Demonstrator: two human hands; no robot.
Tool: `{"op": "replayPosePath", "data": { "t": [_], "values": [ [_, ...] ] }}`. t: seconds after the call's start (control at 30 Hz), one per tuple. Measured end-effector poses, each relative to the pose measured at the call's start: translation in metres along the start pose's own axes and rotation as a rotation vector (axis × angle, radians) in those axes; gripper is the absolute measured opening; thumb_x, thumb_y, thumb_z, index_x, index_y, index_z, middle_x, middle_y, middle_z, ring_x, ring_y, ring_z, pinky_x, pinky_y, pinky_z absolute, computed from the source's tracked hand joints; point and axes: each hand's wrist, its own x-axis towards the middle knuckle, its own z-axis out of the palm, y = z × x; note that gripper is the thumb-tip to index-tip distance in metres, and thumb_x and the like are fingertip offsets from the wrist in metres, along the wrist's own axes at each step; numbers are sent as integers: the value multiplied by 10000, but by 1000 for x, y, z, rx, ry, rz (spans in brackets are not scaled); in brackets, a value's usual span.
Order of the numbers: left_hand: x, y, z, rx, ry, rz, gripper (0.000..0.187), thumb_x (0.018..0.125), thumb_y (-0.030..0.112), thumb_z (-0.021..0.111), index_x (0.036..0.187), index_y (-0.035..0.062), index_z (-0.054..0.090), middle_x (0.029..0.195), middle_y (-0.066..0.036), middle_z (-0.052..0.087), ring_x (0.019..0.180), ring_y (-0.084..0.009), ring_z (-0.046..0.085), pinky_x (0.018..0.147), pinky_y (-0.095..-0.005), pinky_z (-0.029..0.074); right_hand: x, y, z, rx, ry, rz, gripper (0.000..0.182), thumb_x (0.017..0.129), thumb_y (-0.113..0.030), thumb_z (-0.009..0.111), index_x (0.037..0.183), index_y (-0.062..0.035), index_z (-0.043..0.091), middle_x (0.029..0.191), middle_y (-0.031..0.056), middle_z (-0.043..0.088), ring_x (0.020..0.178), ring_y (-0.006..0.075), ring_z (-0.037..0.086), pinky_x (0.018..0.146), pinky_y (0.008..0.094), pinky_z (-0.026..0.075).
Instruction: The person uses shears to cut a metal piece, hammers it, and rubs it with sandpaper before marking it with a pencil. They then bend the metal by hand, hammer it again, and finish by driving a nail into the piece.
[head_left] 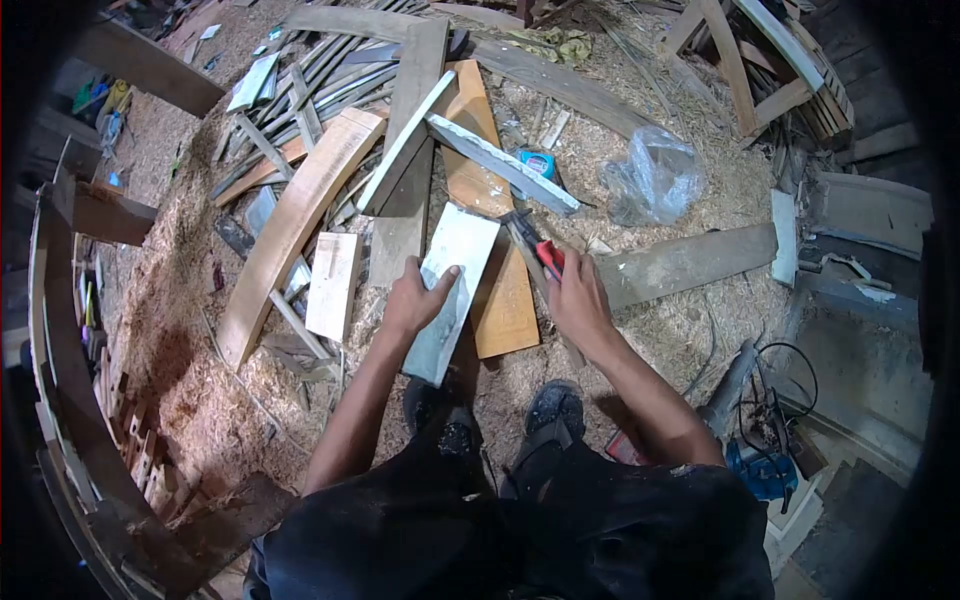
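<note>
My left hand (418, 298) is closed round the left edge of a white-painted board (462, 250), its thumb lying on the painted face. In my right hand (578, 295) is a pair of red-handled pliers (546, 252), the dark jaws close to the board's upper right corner. Whether the jaws grip anything there is too small to tell. Beneath the board lies an orange-brown plank (506, 310), partly covered. Just beyond, two white-edged pieces, one upright (408, 150) and one slanting right (505, 168), meet at an angle.
A blue tape measure (538, 164) and a clear plastic bag (655, 180) lie on the shavings ahead. Curved timber (285, 230) and a short pale block (333, 285) are at left. A blue power tool (762, 470) with a black cord sits at right.
</note>
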Motion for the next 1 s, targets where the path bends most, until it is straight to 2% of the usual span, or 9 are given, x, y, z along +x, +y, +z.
{"op": "replayPosePath", "data": {
  "t": [0.2, 0.4, 0.5, 0.53, 0.6, 0.7, 0.73, 0.83, 1.0],
  "values": [
    [-37, 35, 19, 350, 236, 236, 1250, 698, 533, 842, 1527, -60, 117, 1218, -323, 489, 999, -470, 615, 850, -486, 540, 8, 9, 6, -287, 208, -82, 612, 878, -147, 675, 1393, 22, 390, 1286, 260, 444, 1183, 435, 471, 988, 515, 402],
    [-31, 26, 16, 432, 149, 238, 1262, 669, 493, 855, 1528, -71, 123, 1271, -321, 493, 1105, -458, 593, 891, -508, 537, 8, 4, 0, -305, 138, -136, 627, 866, -178, 692, 1390, 32, 418, 1334, 240, 419, 1203, 410, 458, 996, 515, 386],
    [-29, 24, 4, 462, 30, 289, 1135, 711, 469, 826, 1495, -94, 229, 1292, -304, 524, 1162, -448, 572, 906, -511, 535, 4, 5, 4, -363, 300, -315, 574, 876, -182, 679, 1364, 31, 464, 1329, 240, 433, 1199, 398, 468, 1001, 508, 387],
    [-27, 23, 2, 496, 70, 341, 1032, 730, 441, 809, 1453, -92, 300, 1239, -299, 562, 1128, -438, 595, 884, -511, 541, 4, 2, 7, -337, 333, -378, 457, 885, -214, 676, 1252, 29, 552, 1239, 211, 493, 1129, 369, 500, 969, 488, 404],
    [-26, 22, -1, 562, 149, 440, 832, 770, 383, 774, 1371, -86, 441, 1134, -289, 637, 1058, -418, 641, 840, -510, 554, 0, -4, 15, -360, 181, -312, 399, 882, -241, 684, 1167, 20, 583, 1157, 184, 522, 1074, 346, 514, 936, 474, 416],
    [-32, 60, -29, 451, 46, 328, 543, 803, 286, 720, 1237, -9, 579, 923, -256, 687, 863, -402, 690, 758, -503, 563, 2, -5, 26, -460, 194, -292, 294, 865, -259, 697, 992, 1, 641, 1022, 148, 553, 1002, 311, 531, 875, 443, 436],
    [-21, 46, -28, 413, 188, 476, 348, 802, 168, 648, 1133, 61, 638, 798, -230, 682, 723, -409, 681, 701, -504, 559, 5, -6, 29, -478, 174, -280, 287, 860, -249, 696, 988, 4, 650, 1019, 153, 560, 1006, 310, 539, 873, 439, 439],
    [-12, 46, -37, 415, 267, 554, 391, 731, 15, 569, 1098, 93, 681, 861, -208, 702, 762, -404, 686, 716, -498, 557, 9, -8, 38, -533, 142, -236, 269, 844, -213, 686, 979, 19, 665, 1011, 167, 582, 999, 311, 567, 873, 432, 449],
    [-13, 55, -60, 454, 273, 668, 385, 702, 17, 623, 1065, 116, 704, 878, -160, 706, 839, -381, 681, 765, -473, 552, 17, -13, 37, -442, 59, -117, 305, 818, -192, 686, 970, 71, 652, 1025, 227, 616, 961, 351, 634, 843, 451, 497]
  ]
}}
